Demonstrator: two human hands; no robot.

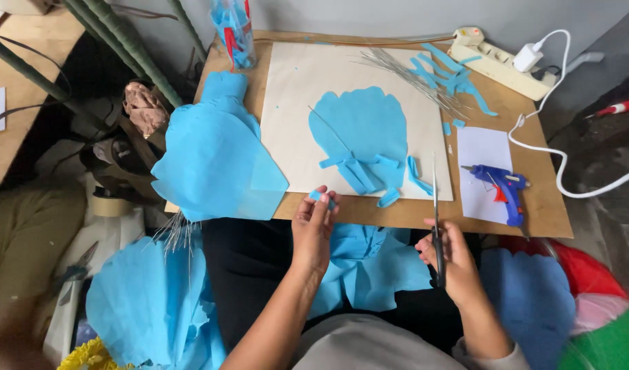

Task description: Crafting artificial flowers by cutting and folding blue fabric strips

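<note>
Item 1: brown flat wooden board (534, 199), w/ cream paper sheet on it; loose blue strips near its front edge could slide off if knocked

Item 2: long steel scissors (436, 205), right hand (451, 257) closed round handles; blades shut, long axis near vertical in view, tip pointing away over board. Risk: tip may snag the sheet

Item 3: small blue paper strip (321, 197), pinched in left hand (313, 229) fingertips at board's front edge; axis roughly crosswise; thin, likely to tear or slip

Your left hand (313, 229) pinches a small blue paper strip (321, 198) at the board's (534, 199) near edge. Your right hand (451, 257) grips scissors (436, 219) — blades pointing away, toward the blue petal (359, 127).
</note>
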